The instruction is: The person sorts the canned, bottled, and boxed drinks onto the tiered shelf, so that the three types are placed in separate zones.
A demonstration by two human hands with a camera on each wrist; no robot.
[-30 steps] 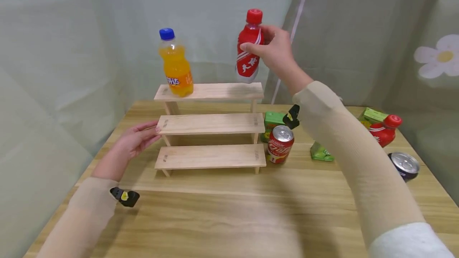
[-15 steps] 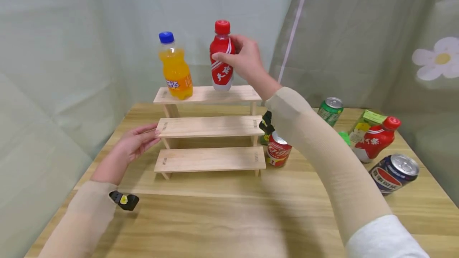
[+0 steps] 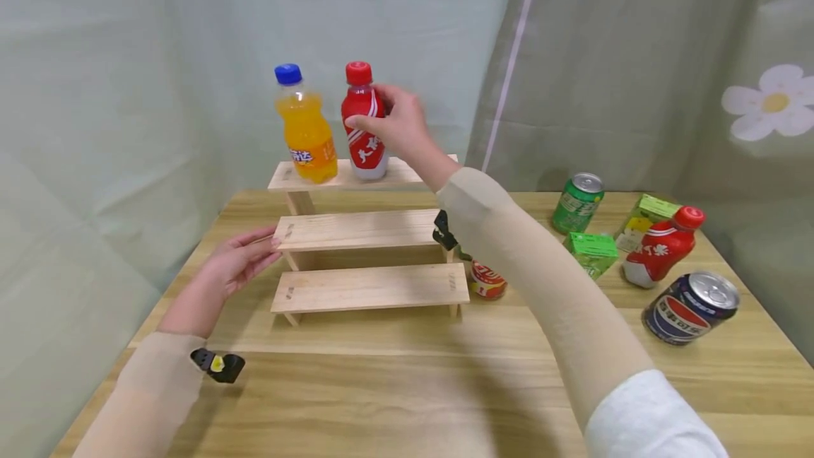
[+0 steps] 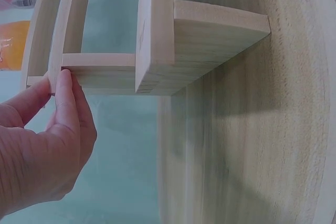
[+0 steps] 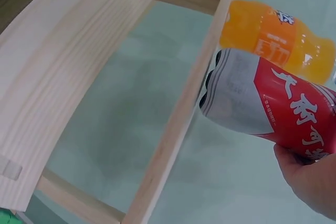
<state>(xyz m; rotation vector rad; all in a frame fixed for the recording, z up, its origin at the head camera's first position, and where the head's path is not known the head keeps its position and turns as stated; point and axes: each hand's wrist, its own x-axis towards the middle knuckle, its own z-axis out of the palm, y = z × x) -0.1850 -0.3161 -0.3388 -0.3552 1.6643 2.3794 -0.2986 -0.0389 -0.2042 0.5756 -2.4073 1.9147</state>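
Note:
My right hand (image 3: 403,122) grips a red-capped soda bottle (image 3: 365,143) with a red label, upright over the top board of a three-tier wooden shelf (image 3: 375,288). Whether its base touches the board, I cannot tell. Close on its left stands an orange soda bottle (image 3: 309,136) with a blue cap, on the same board. The right wrist view has the red bottle (image 5: 283,103) beside the orange one (image 5: 273,38), thumb against the label. With thumb and fingertips, my left hand (image 3: 238,260) pinches the left end of the middle board; the left wrist view shows this hand (image 4: 52,140) at the board's corner.
Right of the shelf, a red can (image 3: 488,281) is partly behind my right forearm. Farther right stand a green can (image 3: 577,203), green drink cartons (image 3: 593,253), another red bottle (image 3: 661,249) and a dark blue can (image 3: 689,307). A curtain (image 3: 210,55) hangs behind the table.
My right hand has carried the red-capped bottle left and down along the top board, closer to the orange bottle. The left hand keeps its hold on the middle board.

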